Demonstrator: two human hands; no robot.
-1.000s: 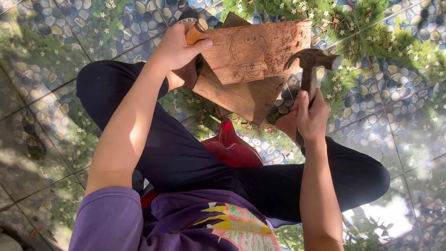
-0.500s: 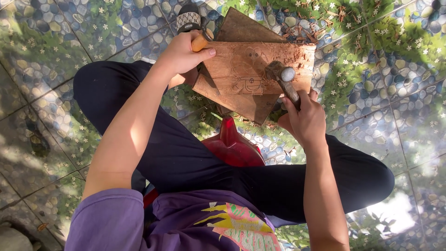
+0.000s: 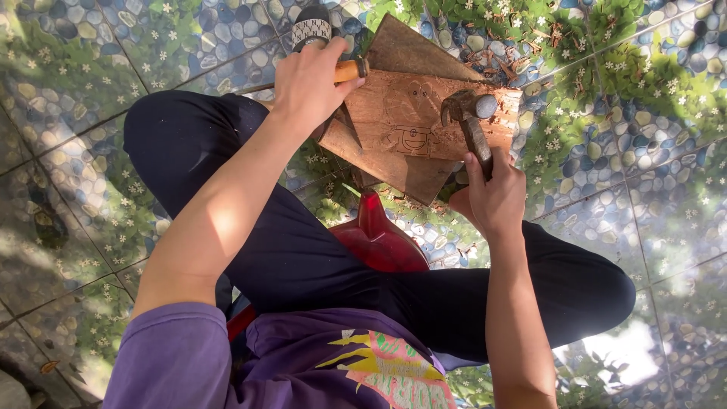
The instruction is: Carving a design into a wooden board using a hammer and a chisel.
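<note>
You're looking down at no packages, no signs, no screens here. Nothing carries a label either. That's all there is on that front.

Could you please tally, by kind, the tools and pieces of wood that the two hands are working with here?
Hand tools: 2, an orange-handled chisel in the left hand and a steel-headed claw hammer in the right hand.
Wood pieces: 2, a carved brown plank with a drawn outline and a darker plain board beneath it.
Total: 4.
</note>
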